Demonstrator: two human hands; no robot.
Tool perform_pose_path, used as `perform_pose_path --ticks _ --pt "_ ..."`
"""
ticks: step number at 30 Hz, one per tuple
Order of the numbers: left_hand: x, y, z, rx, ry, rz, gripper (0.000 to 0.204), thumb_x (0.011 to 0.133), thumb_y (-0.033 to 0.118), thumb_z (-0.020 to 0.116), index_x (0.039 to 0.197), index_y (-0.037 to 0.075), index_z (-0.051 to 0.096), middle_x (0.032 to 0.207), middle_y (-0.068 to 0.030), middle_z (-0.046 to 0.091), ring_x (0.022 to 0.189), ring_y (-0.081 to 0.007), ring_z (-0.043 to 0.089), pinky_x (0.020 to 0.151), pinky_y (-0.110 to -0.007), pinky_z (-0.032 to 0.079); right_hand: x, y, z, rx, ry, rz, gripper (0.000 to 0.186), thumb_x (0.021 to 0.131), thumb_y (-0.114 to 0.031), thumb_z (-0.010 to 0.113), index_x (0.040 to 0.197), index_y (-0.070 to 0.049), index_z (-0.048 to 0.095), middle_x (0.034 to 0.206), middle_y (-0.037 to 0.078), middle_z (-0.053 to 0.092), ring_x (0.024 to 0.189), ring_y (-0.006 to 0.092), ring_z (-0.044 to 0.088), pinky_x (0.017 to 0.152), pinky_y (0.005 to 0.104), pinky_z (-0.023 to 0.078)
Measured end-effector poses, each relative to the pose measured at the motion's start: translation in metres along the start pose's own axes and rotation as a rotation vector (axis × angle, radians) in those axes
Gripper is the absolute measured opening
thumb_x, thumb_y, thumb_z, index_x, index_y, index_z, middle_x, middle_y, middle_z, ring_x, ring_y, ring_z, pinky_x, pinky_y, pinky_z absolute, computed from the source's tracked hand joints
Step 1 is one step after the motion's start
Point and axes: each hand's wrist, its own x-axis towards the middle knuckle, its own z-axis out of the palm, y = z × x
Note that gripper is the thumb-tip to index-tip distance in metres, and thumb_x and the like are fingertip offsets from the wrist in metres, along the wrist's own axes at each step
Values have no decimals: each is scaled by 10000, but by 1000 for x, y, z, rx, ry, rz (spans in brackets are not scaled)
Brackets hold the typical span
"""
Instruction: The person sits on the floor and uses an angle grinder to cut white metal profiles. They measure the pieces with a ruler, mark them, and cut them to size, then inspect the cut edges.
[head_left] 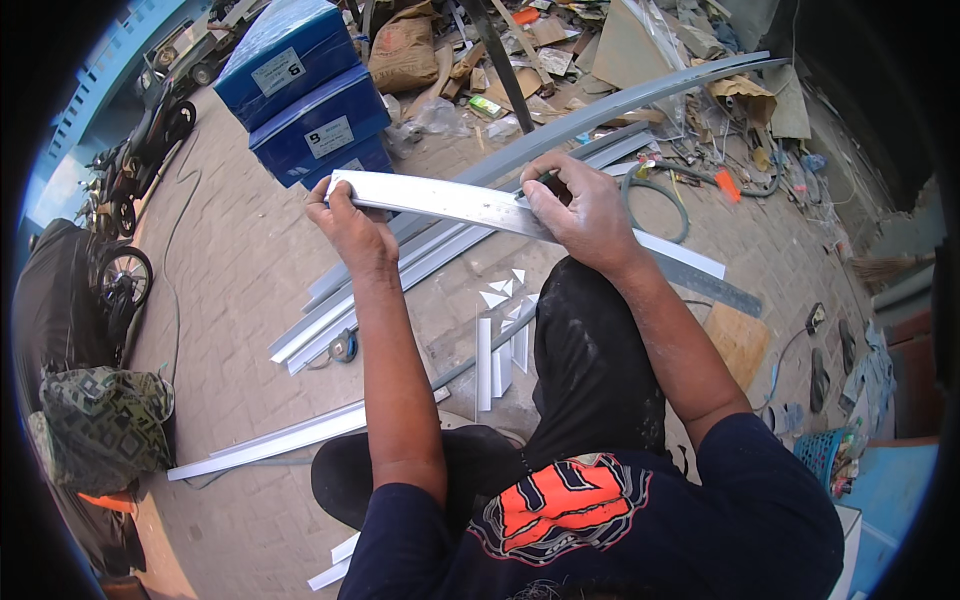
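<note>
A long white profile strip (430,197), with small dark marks toward its right half, is held crosswise at chest height. My left hand (355,228) pinches its left end, thumb on the near face. My right hand (580,210) is closed on it farther right, with a small thin dark item, too small to name, by the thumb and fingers. Below lie longer white and grey profiles (330,310), a tape measure (343,346), several small white triangular offcuts (493,300) and short upright-lying pieces (484,365) beside my bent knee.
Blue boxes (295,80) are stacked ahead, with rubble and scrap (560,50) behind. Motorbikes (130,210) and a covered bundle (100,420) line the left. A wooden board (735,340), cables, sandals (818,370) and a blue basket (820,455) are at the right.
</note>
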Motion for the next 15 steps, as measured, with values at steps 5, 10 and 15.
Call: perform_pose_path --ticks 5,10,15 --pt "-2 2 1 -4 -8 19 329 1062 94 517 1362 53 389 1276 -176 537 1197 -264 600 1056 -469 535 0 -1 0 52 -6 42 229 982 -227 711 1077 -20 736 948 128 750 867 211 708 844 356 559" --pt "-4 3 2 11 7 5 329 1060 90 519 1360 54 390 1278 -173 535 1194 -264 598 1055 -470 535 0 -3 -1 18 -6 16 223 987 -213 708 1093 -18 733 978 132 758 882 206 710 854 354 560" --pt "1 -1 -2 20 0 0 329 1069 120 532 1373 111 407 1274 -159 550 1156 -240 622 1009 -465 564 -3 0 0 72 3 43 197 1012 -160 684 1132 -12 734 998 141 762 924 216 731 868 356 562"
